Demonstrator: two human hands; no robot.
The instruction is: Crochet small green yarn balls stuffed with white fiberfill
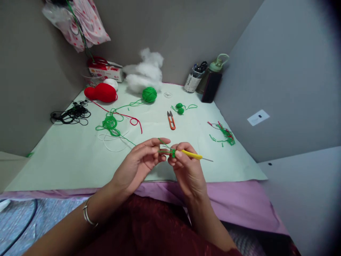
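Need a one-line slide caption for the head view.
Both hands work green yarn with a yellow-handled hook above a pale tabletop.

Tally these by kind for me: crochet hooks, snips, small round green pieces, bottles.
Yellow-handled crochet hook: 1
Orange-handled snips: 1
Small round green pieces: 2
Green-lidded bottle: 1
Total: 5

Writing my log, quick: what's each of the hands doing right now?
Left hand: partly curled, thumb and finger closed on green yarn.
Right hand: closed, holding the yellow hook and a small green piece.
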